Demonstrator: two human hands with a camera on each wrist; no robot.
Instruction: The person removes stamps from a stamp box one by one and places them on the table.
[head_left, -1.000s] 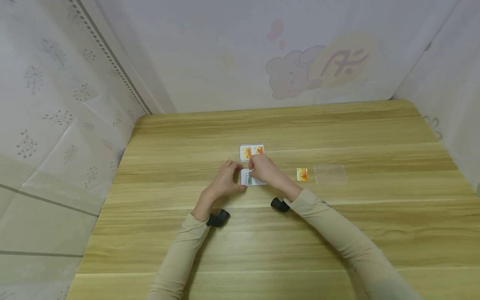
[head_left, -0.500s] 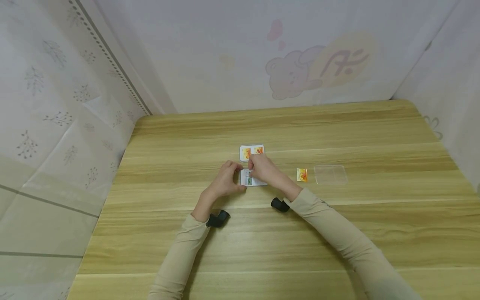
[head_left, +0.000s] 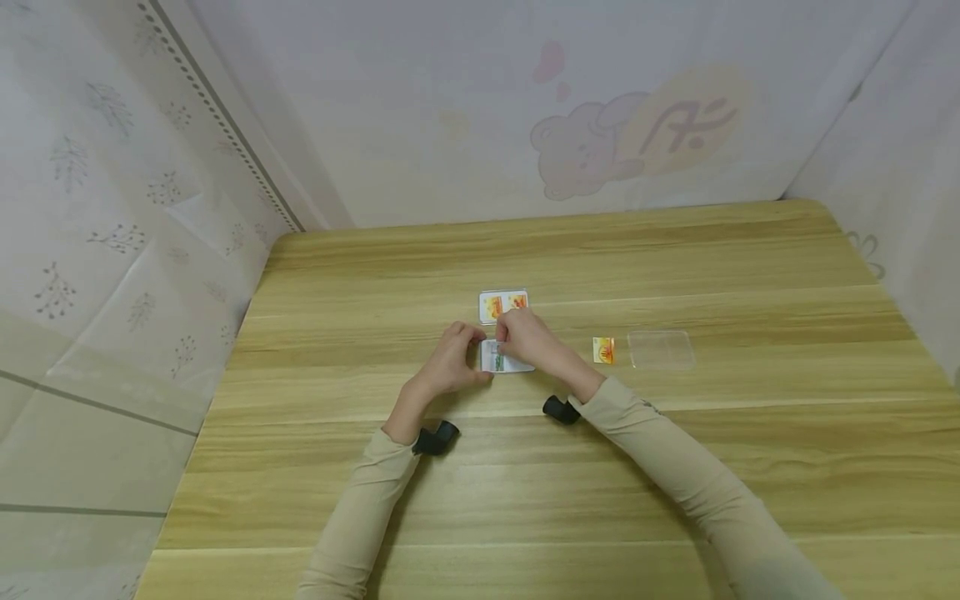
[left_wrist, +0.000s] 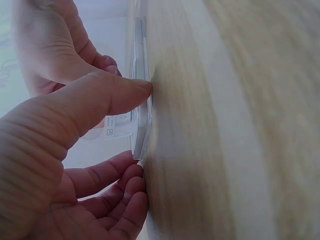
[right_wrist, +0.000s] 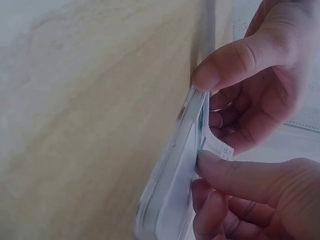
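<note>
A flat clear case with a white insert [head_left: 517, 365] lies on the table in the head view; its edge shows in the left wrist view. My left hand [head_left: 450, 360] grips the case by its near and far edges, thumb on one and fingers on the other. Over the insert, my right hand [head_left: 531, 337] pinches a postage stamp [right_wrist: 218, 145] with toothed edges and a printed "80" between thumb and fingers. The stamp stands tilted up from the case in the right wrist view. Its lower part shows green in the head view, and my right fingers hide the rest.
A second case [head_left: 491, 318] with two orange-yellow stamps lies just beyond. To the right are a loose yellow-orange stamp [head_left: 603, 350] and a clear plastic cover [head_left: 662, 350]. The wooden table [head_left: 480, 500] reaches back to a printed wall covering [head_left: 420, 142].
</note>
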